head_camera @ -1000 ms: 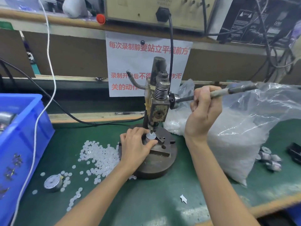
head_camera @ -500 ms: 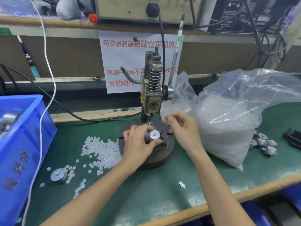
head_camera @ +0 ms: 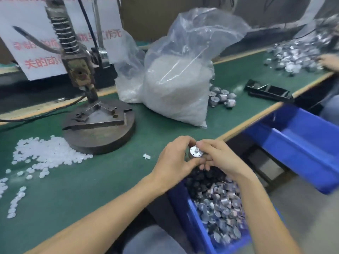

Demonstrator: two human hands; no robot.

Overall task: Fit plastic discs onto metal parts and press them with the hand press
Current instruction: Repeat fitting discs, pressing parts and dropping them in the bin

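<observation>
Head view: L hand (head_camera: 174,160) & R hand (head_camera: 222,160) fingers pinch metal part (head_camera: 195,152) over bin (head_camera: 197,233).

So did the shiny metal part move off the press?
Yes. The metal part left the press base rightward, toward the person; left hand and right hand hold it over the blue bin.
</observation>
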